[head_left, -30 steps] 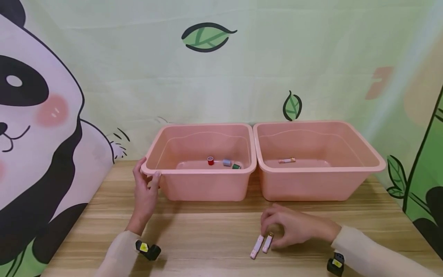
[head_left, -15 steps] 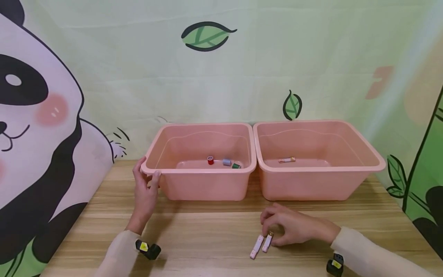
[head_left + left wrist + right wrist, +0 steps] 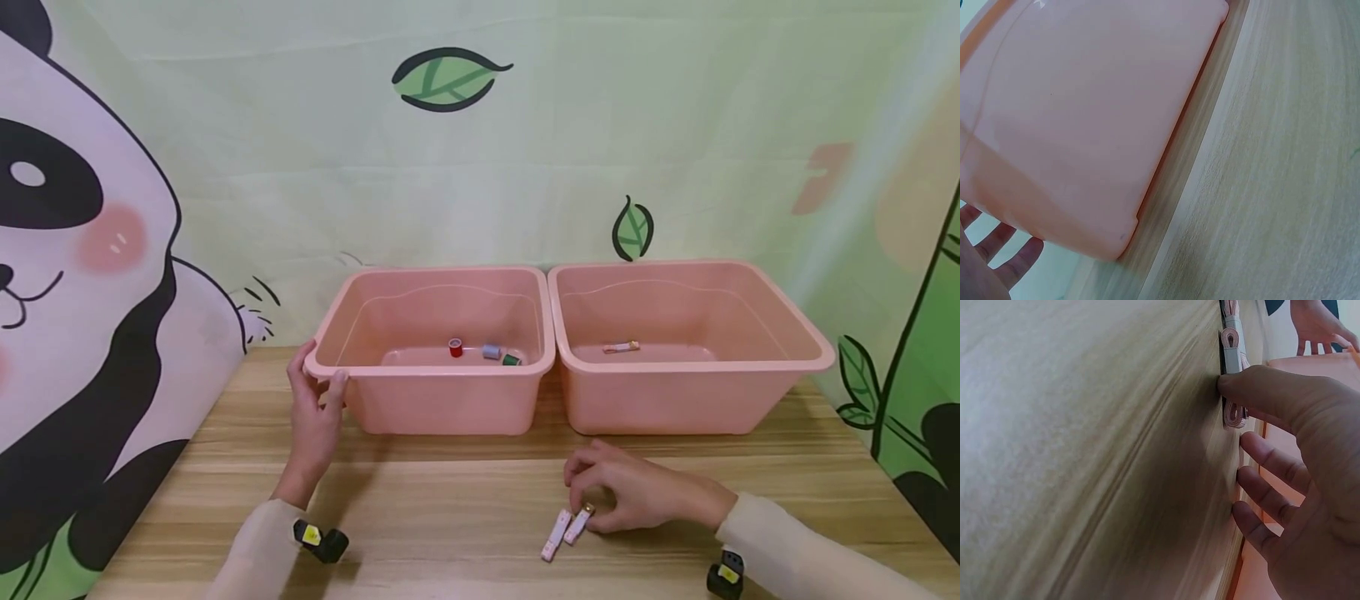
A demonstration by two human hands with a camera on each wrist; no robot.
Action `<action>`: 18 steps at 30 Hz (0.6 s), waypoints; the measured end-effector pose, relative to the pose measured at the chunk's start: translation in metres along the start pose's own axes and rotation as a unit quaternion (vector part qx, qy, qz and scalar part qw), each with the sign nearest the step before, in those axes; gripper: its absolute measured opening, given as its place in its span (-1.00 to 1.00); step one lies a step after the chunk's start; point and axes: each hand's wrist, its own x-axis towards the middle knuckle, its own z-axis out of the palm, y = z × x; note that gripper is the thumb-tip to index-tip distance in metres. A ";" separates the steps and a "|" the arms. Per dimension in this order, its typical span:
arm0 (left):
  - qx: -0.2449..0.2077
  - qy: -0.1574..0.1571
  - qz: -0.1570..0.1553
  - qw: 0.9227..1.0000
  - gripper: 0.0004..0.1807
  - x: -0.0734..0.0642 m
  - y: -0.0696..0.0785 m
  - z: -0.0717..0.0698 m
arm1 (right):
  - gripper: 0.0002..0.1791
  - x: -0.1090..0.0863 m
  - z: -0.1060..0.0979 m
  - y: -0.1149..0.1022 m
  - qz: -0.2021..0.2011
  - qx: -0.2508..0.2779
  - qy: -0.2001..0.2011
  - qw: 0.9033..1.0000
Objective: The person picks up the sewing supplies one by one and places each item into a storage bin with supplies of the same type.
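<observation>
My left hand (image 3: 315, 421) holds the front left corner of the left pink tub (image 3: 442, 404), thumb at the front, other fingers round the side. On the table, two small folded tape measures, each in a white paper band, lie almost side by side. Thumb and index finger of my right hand (image 3: 630, 496) pinch the far end of the right tape measure (image 3: 576, 530); its other fingers are spread, as the right wrist view shows. Just left of it lies the other tape measure (image 3: 556, 535). In the right wrist view the thumb covers part of the pinched tape measure (image 3: 1231, 359).
Inside the left tub are a red thread spool (image 3: 456, 347), a light blue spool (image 3: 491, 352) and a green spool (image 3: 512, 360). Beside it stands the right pink tub (image 3: 675, 404), with another folded tape measure (image 3: 621, 347) in it. A printed cloth (image 3: 555, 150) hangs behind.
The right tape measure has turned slightly, its near end swinging left toward the other one. My left hand and both tubs stay put.
</observation>
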 end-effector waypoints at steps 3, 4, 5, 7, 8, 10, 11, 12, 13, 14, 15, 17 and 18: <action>-0.001 0.000 0.001 1.000 -0.32 -0.001 0.000 0.000 | -0.78 0.000 0.000 0.000 0.002 0.000 -0.002 1.000; -0.001 0.000 0.001 1.000 -0.32 -0.001 0.001 0.000 | -0.78 0.001 0.000 0.000 0.003 0.001 -0.003 1.000; -0.002 0.000 0.002 1.000 -0.32 0.000 0.001 0.000 | -0.78 0.001 -0.001 -0.001 0.005 0.001 -0.005 1.000; -0.001 0.001 0.003 1.000 -0.32 0.000 0.001 -0.001 | -0.78 0.002 -0.001 -0.001 0.009 0.001 -0.008 1.000; -0.001 0.001 0.003 1.000 -0.32 0.000 0.000 -0.001 | -0.78 0.002 -0.001 -0.001 0.010 0.001 -0.009 1.000; 0.000 0.002 0.003 1.000 -0.32 0.000 -0.001 -0.001 | -0.78 0.003 -0.001 -0.001 0.011 0.002 -0.009 1.000; 0.000 0.001 0.002 1.000 -0.32 0.000 -0.001 -0.001 | -0.78 0.003 0.000 0.000 0.009 0.002 -0.008 1.000; 0.001 0.000 0.001 1.000 -0.32 0.000 -0.001 -0.001 | -0.78 0.003 0.000 0.000 0.007 0.001 -0.006 1.000; 0.002 -0.001 0.000 1.000 -0.32 -0.001 -0.001 -0.001 | -0.78 0.002 0.001 0.000 0.004 0.000 -0.004 1.000; 0.001 -0.001 0.000 1.000 -0.32 0.000 -0.001 -0.001 | -0.78 0.002 0.001 0.000 0.002 -0.001 -0.002 1.000; 0.001 -0.002 -0.001 1.000 -0.32 0.000 -0.001 -0.001 | -0.78 0.002 0.001 0.000 -0.001 -0.001 0.000 1.000; 0.001 -0.003 -0.002 1.000 -0.32 0.000 -0.001 -0.001 | -0.79 0.002 0.000 0.000 -0.002 -0.001 0.004 1.000; 0.000 -0.003 -0.002 1.000 -0.32 0.000 -0.001 -0.001 | -0.79 0.002 0.000 -0.001 -0.002 0.000 0.005 1.000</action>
